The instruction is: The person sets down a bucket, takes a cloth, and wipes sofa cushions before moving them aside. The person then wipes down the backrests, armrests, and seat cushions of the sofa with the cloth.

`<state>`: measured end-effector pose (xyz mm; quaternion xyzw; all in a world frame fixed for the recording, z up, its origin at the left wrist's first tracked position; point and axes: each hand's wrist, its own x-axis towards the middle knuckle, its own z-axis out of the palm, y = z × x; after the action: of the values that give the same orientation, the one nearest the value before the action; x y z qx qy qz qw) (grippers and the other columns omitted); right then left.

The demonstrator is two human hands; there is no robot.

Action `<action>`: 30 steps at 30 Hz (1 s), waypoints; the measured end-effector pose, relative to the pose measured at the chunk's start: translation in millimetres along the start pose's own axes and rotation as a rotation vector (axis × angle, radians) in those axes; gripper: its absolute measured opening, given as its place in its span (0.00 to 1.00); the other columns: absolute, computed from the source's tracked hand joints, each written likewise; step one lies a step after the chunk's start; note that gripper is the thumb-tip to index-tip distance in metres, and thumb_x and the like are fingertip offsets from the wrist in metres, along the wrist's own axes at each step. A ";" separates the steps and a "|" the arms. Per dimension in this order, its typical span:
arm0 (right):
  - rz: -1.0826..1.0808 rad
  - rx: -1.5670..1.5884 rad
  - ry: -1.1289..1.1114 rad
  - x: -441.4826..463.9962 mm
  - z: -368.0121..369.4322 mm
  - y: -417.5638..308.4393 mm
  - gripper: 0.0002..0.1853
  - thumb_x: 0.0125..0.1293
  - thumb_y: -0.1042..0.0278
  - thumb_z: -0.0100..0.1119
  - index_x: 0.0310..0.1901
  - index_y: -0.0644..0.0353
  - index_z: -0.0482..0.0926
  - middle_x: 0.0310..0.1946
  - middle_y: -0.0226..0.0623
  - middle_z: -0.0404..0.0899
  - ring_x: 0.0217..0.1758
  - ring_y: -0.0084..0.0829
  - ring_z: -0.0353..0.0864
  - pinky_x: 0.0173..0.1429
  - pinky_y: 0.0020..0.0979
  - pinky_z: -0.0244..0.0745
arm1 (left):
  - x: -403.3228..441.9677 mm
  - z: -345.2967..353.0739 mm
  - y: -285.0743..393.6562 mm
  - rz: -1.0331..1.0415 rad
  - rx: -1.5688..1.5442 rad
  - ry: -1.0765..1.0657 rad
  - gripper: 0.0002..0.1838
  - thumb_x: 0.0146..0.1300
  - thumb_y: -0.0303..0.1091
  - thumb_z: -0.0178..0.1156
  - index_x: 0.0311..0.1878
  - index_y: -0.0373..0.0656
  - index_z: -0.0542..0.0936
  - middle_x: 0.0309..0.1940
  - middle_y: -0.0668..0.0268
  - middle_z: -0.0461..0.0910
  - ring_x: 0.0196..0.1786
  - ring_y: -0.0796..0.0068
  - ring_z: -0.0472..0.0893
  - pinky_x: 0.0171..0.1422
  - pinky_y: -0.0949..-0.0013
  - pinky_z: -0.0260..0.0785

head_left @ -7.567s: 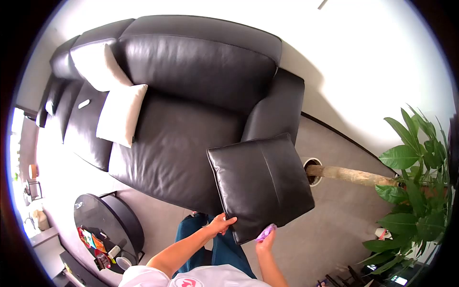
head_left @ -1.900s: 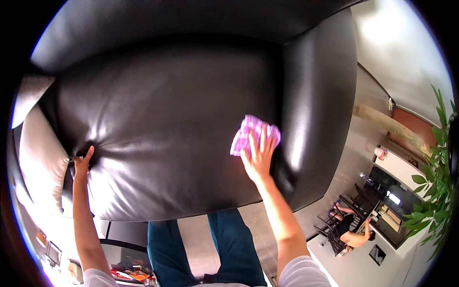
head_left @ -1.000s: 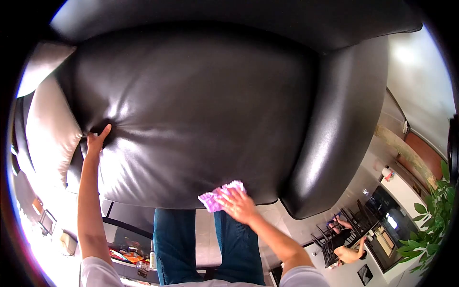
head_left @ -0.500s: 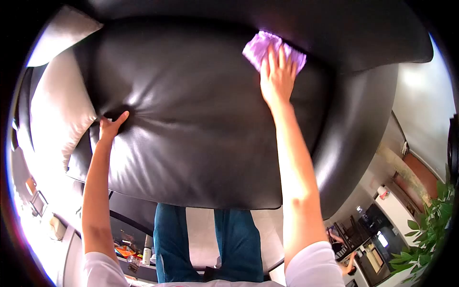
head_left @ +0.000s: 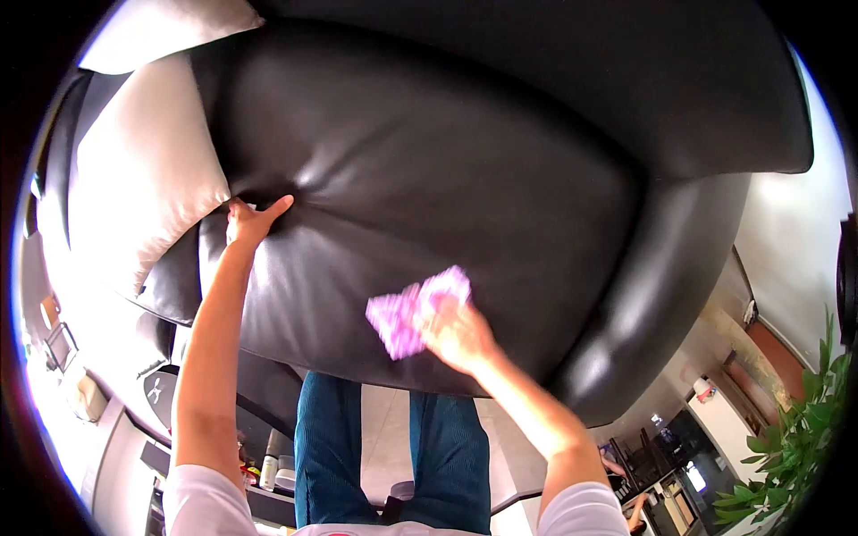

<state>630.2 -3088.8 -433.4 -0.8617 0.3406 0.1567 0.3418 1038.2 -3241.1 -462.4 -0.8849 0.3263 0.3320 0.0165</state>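
Observation:
My right hand (head_left: 458,334), smeared by motion, has a purple cloth (head_left: 393,322) under its fingers. The cloth is crumpled and lies against the front part of the black leather seat cushion (head_left: 500,205). At the cushion's left side, my left hand (head_left: 253,223) presses down, thumb stretched away from the fingers. Creases spread across the leather from that spot. The fingertips of this hand are partly hidden in the dark dip beside a pale satin-looking pillow (head_left: 147,170), whose corner comes close to them.
A second pale pillow (head_left: 174,31) leans at the upper left. The sofa's backrest (head_left: 626,80) and armrest (head_left: 670,268) bound the seat. A leafy plant (head_left: 795,447) stands lower right. Behind me are a shelf with a white bottle (head_left: 271,464) and, farther right, another person's arm (head_left: 638,513).
My right hand has swept the purple cloth from the back of the seat toward the front and left. My left hand stays pressed at the same spot; the view has shifted.

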 end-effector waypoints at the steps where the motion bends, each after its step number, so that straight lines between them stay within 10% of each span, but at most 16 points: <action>1: 0.115 0.408 0.187 28.0 -17.1 37.0 0.29 0.74 0.56 0.45 0.75 0.44 0.56 0.74 0.35 0.60 0.76 0.37 0.58 0.81 0.43 0.45 | -1.5 1.4 1.4 -0.002 0.030 0.016 0.68 0.32 0.71 0.75 0.67 0.28 0.61 0.64 0.45 0.70 0.68 0.51 0.71 0.71 0.56 0.64; 3: 0.198 -0.407 0.493 66.5 -112.4 83.4 0.29 0.74 0.50 0.45 0.73 0.45 0.61 0.70 0.40 0.65 0.75 0.44 0.60 0.81 0.47 0.43 | -1.6 7.9 1.1 0.009 0.067 0.048 0.68 0.32 0.72 0.75 0.68 0.28 0.60 0.64 0.45 0.70 0.67 0.51 0.71 0.70 0.55 0.65; 10: 0.571 -0.317 0.982 178.1 -179.0 155.2 0.25 0.75 0.53 0.42 0.69 0.53 0.68 0.70 0.46 0.63 0.75 0.54 0.58 0.78 0.54 0.47 | -19.9 3.6 19.4 -0.079 0.065 -0.023 0.70 0.32 0.73 0.74 0.70 0.31 0.57 0.65 0.46 0.69 0.66 0.52 0.72 0.69 0.56 0.66; 15: 0.320 -0.144 0.481 114.1 -61.6 -9.9 0.34 0.65 0.64 0.58 0.72 0.55 0.61 0.69 0.52 0.62 0.73 0.58 0.60 0.77 0.60 0.48 | -24.9 18.9 13.2 -0.043 0.090 0.008 0.70 0.33 0.73 0.74 0.70 0.32 0.54 0.63 0.46 0.68 0.64 0.52 0.73 0.67 0.57 0.69; 18: -0.071 0.103 0.361 46.6 35.4 -94.5 0.35 0.66 0.64 0.55 0.74 0.50 0.58 0.76 0.45 0.51 0.77 0.51 0.54 0.80 0.55 0.44 | -35.4 15.6 22.7 -0.074 0.085 -0.013 0.67 0.33 0.73 0.73 0.67 0.32 0.58 0.61 0.47 0.69 0.63 0.53 0.74 0.66 0.58 0.70; 22: -0.353 -0.309 0.088 38.5 25.8 -84.6 0.29 0.73 0.53 0.39 0.74 0.45 0.57 0.78 0.30 0.48 0.80 0.34 0.48 0.82 0.48 0.34 | -37.8 20.0 21.4 -0.074 0.085 -0.048 0.72 0.33 0.74 0.73 0.71 0.28 0.53 0.64 0.42 0.67 0.67 0.50 0.70 0.70 0.56 0.65; 26: -0.034 -0.124 0.306 107.0 -103.3 35.6 0.29 0.69 0.47 0.49 0.69 0.47 0.67 0.68 0.34 0.69 0.70 0.40 0.67 0.76 0.52 0.53 | -48.1 14.9 32.4 -0.044 0.037 -0.063 0.71 0.34 0.76 0.71 0.70 0.28 0.56 0.64 0.42 0.68 0.67 0.49 0.71 0.70 0.56 0.66; 30: 0.474 -0.476 0.850 172.6 -181.3 148.0 0.29 0.73 0.49 0.45 0.72 0.51 0.63 0.72 0.44 0.61 0.75 0.50 0.59 0.79 0.54 0.43 | -51.7 22.5 36.9 -0.060 0.131 0.023 0.62 0.34 0.75 0.72 0.59 0.29 0.65 0.55 0.48 0.74 0.59 0.56 0.77 0.61 0.60 0.74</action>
<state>658.3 -3376.9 -461.6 -0.8025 0.5888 -0.0599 -0.0756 974.2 -3235.3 -442.1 -0.8950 0.3210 0.2990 0.0807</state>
